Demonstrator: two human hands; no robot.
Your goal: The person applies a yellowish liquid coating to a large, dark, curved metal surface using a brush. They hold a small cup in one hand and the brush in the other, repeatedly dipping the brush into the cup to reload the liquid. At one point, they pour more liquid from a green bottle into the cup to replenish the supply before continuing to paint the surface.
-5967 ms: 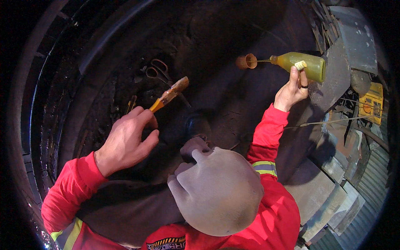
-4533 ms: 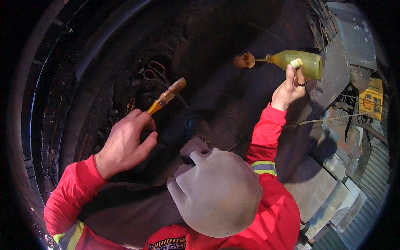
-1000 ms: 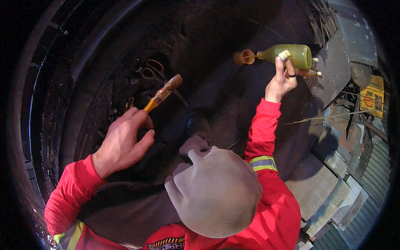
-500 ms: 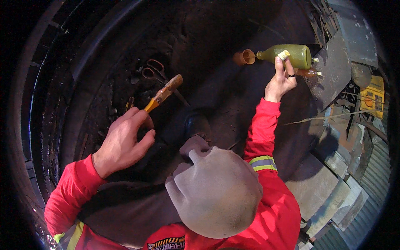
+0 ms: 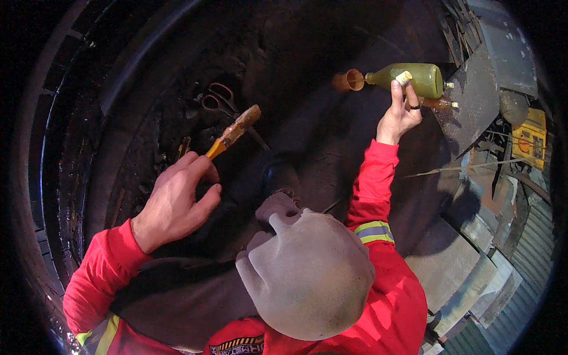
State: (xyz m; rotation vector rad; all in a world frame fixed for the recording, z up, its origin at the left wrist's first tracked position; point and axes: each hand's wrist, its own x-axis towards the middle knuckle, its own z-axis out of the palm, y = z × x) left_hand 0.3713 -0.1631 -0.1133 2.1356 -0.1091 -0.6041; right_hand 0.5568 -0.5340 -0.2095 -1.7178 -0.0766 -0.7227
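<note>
My left hand (image 5: pixel 180 198) is closed around the yellow handle of a paintbrush (image 5: pixel 239 127), whose brown-stained bristles point up and to the right. Scissors (image 5: pixel 220 97) with reddish handles lie on the dark surface just beyond the bristles. At the right, the thumb and a fingertip of my right hand (image 5: pixel 399 121) pinch a small pale-yellow cap (image 5: pixel 404 77). Directly behind those fingers, a green bottle (image 5: pixel 426 77) lies sideways in the view, its neck pointing left towards an orange-brown cup (image 5: pixel 355 80). Whether the hand touches the bottle, I cannot tell.
A brownish bottle (image 5: pixel 438 103) with a white cap lies beside the green one. Sheet-metal scraps (image 5: pixel 444 254) and a yellow case (image 5: pixel 532 136) fill the right side. A rounded grey cloth-covered form (image 5: pixel 307 275) sits between my forearms. A large dark curved wall (image 5: pixel 118 77) rises at left.
</note>
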